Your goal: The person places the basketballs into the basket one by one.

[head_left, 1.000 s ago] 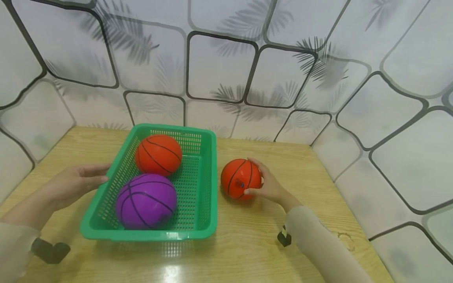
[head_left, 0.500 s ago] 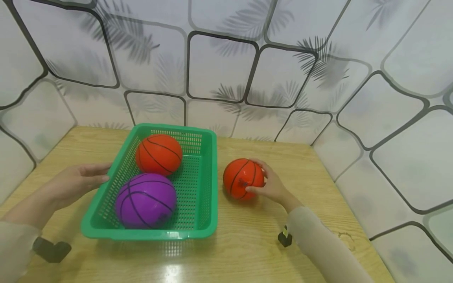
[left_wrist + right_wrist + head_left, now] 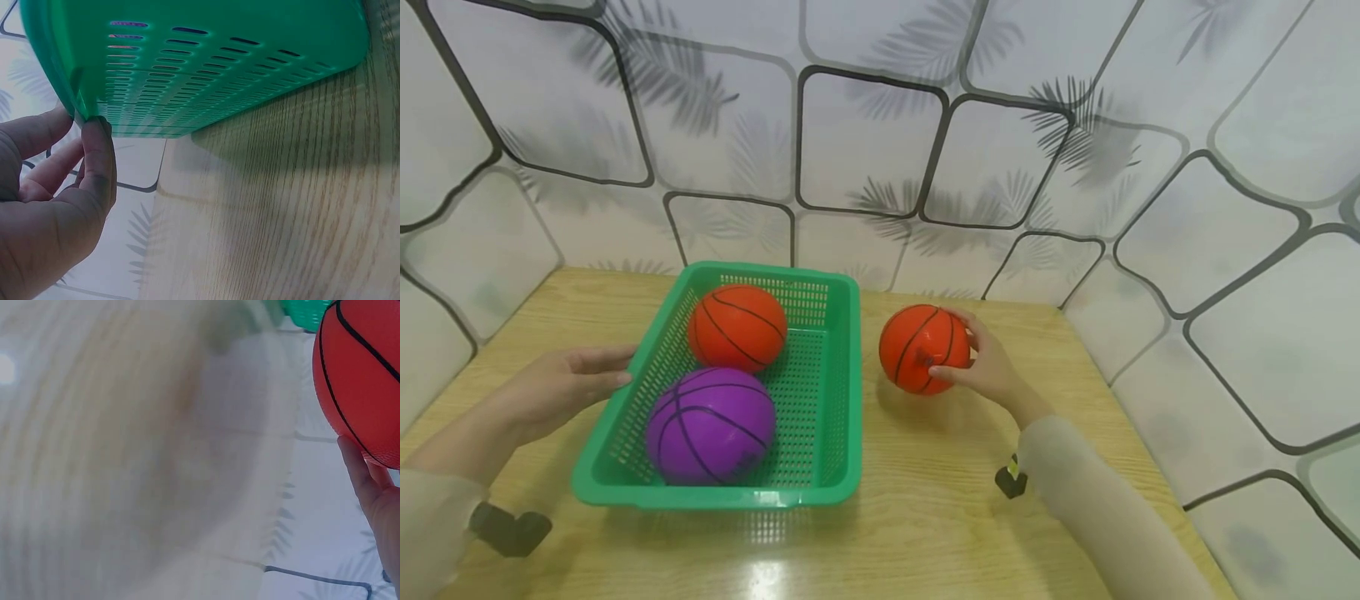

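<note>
My right hand (image 3: 992, 367) grips an orange-red toy basketball (image 3: 917, 350) from its right side, thumb in front and fingers behind. The ball is raised off the table, a shadow below it. In the right wrist view the same basketball (image 3: 365, 381) shows above the thumb (image 3: 357, 469). To the left stands a green plastic basket (image 3: 842, 392). Inside it lie another orange-red basketball (image 3: 737, 329) at the back and a purple basketball (image 3: 711, 427) in front. My left hand (image 3: 561, 387) pinches the basket's left rim; the left wrist view shows the fingers (image 3: 97, 156) against that rim.
The wooden table (image 3: 925, 517) carries the basket and reaches back to a patterned wall (image 3: 865, 142). A second wall (image 3: 1247, 333) closes off the right side. A dark wrist camera (image 3: 1011, 481) hangs under the right sleeve, another (image 3: 511, 531) under the left.
My right hand has lifted the orange-red basketball off the table and shifted it slightly right. The left hand and the basket have stayed in place.
</note>
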A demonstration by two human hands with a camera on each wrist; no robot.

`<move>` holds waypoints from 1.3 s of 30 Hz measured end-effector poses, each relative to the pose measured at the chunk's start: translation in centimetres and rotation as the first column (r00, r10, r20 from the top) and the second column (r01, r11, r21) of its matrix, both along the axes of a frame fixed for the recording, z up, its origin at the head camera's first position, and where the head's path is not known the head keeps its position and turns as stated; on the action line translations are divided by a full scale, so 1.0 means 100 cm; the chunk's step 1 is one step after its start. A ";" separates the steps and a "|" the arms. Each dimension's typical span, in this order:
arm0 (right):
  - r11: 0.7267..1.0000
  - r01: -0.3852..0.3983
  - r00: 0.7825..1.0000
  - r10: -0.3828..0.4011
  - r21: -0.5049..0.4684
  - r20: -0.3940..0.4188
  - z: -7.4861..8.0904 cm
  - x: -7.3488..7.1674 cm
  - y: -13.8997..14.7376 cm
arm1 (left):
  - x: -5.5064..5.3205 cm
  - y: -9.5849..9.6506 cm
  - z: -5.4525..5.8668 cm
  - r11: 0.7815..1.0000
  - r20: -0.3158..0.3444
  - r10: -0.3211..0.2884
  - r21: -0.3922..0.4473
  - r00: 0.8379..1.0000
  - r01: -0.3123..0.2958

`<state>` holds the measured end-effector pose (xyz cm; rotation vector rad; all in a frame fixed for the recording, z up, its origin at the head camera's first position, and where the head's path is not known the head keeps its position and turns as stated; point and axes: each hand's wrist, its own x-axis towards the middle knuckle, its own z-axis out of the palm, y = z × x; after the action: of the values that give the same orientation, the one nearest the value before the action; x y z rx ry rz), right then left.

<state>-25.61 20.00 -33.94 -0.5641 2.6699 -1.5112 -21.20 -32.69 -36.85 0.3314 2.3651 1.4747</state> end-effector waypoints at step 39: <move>0.941 -0.333 0.937 0.324 -0.056 -0.128 0.020 -0.031 -0.108 | -0.001 -0.001 -0.003 1.000 0.014 0.019 -0.002 1.000 -0.019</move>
<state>-28.72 9.21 -31.90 -1.0748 2.4390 -1.5280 -21.31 -32.75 -37.12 0.2982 2.3640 1.4786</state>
